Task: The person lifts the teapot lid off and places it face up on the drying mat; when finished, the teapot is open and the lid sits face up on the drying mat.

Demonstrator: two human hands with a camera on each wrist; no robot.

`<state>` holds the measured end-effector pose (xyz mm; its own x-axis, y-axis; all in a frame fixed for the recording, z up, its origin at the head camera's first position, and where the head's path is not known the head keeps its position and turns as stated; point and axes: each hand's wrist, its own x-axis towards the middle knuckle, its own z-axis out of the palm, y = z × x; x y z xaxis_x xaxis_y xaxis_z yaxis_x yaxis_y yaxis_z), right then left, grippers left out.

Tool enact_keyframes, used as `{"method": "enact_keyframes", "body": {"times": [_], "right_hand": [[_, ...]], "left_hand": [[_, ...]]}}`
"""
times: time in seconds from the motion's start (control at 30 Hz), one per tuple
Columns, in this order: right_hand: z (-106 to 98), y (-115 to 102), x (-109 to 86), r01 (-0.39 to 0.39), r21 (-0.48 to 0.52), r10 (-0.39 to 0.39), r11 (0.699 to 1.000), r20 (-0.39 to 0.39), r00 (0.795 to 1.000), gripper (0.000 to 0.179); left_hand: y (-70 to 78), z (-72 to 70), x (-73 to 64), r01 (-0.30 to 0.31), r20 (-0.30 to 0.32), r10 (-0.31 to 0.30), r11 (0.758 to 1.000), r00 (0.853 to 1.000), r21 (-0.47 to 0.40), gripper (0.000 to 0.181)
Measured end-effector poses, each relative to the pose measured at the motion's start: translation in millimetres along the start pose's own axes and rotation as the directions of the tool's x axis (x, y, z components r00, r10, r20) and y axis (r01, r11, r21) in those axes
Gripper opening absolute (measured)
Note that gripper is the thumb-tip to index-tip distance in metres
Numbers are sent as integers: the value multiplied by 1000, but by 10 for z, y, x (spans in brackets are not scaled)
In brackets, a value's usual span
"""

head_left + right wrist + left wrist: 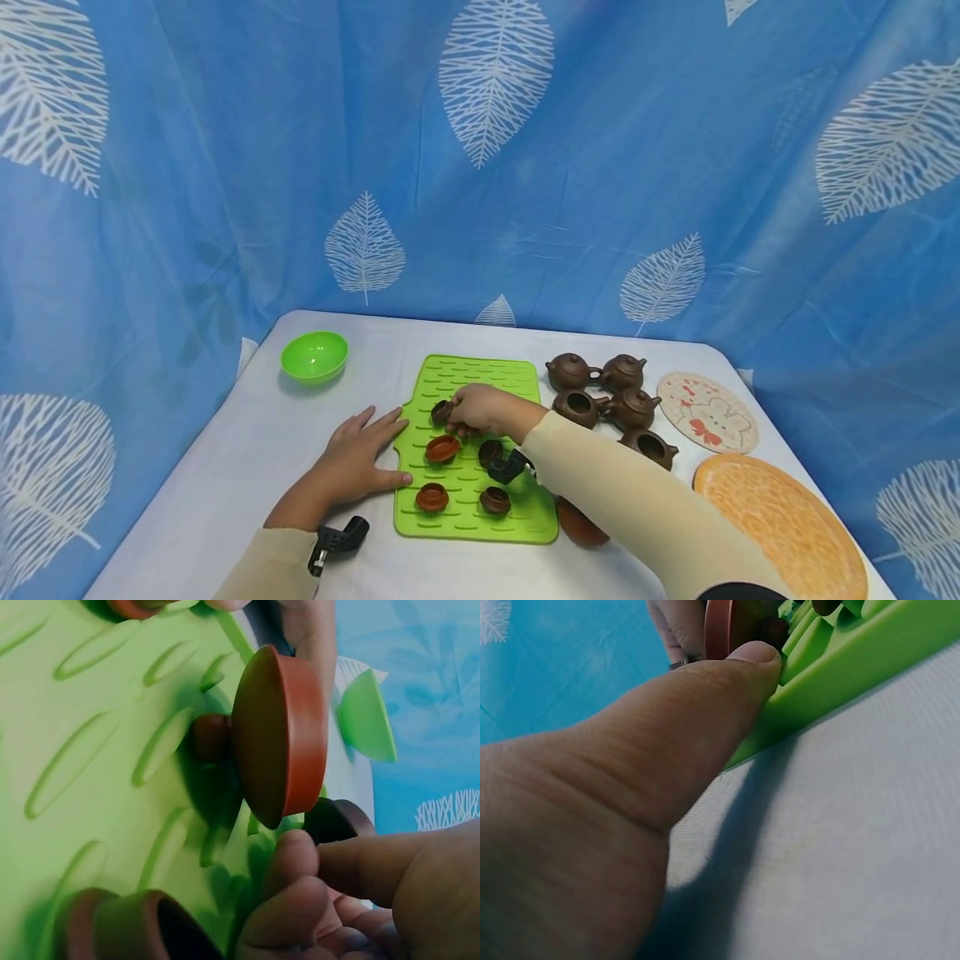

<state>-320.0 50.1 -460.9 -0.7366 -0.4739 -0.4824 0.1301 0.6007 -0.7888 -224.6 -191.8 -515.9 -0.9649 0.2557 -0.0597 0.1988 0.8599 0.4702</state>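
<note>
My right hand (483, 410) pinches a small dark brown teapot lid (441, 412) near the left edge of the green mat (517, 375). In the right wrist view the hand (360, 900) partly covers this dark lid (341, 817). A reddish-brown lid (304, 735) lies upturned close by, knob down on the mat. Another reddish lid (432, 497) and two dark lids (495, 500) (490, 452) also lie on the mat. My left hand (360, 458) rests with spread fingers beside the mat, its fingertips and thumb (697, 705) on the mat's left edge.
Several brown teapots (570, 372) cluster right of the mat, some showing open tops. A reddish-brown piece (579, 525) is partly hidden by my right sleeve. A green bowl (315, 357) stands back left. A rabbit-print round mat (708, 412) and an orange round mat (783, 521) lie right.
</note>
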Motion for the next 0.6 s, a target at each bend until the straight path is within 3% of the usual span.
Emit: {"method": "enact_keyframes", "body": {"times": [0.2,0.6], "right_hand": [[-9,-21,-60,-35,90,34,995,6,999,23],[-74,22,-130,-39,154,35,987,30,999,27]], "left_hand": [[3,14,13,5,5,-5,1000,1000,7,100],[-2,22,13,13,-2,-13,1000,1000,21,100]]}}
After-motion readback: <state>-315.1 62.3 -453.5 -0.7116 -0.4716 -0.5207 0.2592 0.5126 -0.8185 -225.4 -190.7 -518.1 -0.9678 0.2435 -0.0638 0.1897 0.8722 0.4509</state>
